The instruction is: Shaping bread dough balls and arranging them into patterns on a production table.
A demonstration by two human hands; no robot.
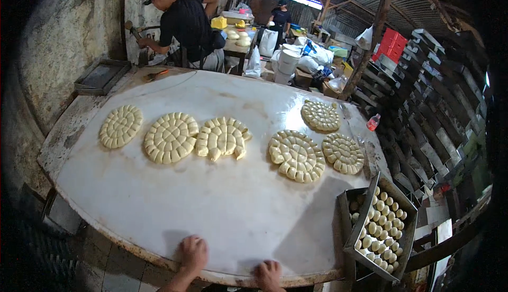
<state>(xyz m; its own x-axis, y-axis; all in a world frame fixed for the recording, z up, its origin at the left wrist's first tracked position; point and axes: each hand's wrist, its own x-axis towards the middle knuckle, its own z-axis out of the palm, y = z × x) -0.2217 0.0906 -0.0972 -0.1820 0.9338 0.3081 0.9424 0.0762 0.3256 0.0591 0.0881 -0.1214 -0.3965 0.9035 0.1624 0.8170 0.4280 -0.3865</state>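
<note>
Head view: starting far left, there's a dark pan (103,75) up in the corner, then an oval dough round (121,126) at the left of the table (132,197), cut into chunky blocks, and a bigger round (170,138) beside it. Below that, lower middle of the frame, the left hand (194,253) sits near the table's edge, fingers kinda curled, nothing visible in it. Next comes a ragged dough piece (223,137) with chunks poking out at the bottom. The right hand (268,275) is at the bottom edge, also curled; can't tell if either hand's fingers are pressed together. Right of center is another big round (297,156), with one more round (320,116) above right and a smaller round (343,154) below that. I'd call those five rounds pretty much shaped, the ragged one less tidy. Lower right, the dough balls (381,224) in the metal tray (371,262) are whole and uncut, so those look left over.
</note>
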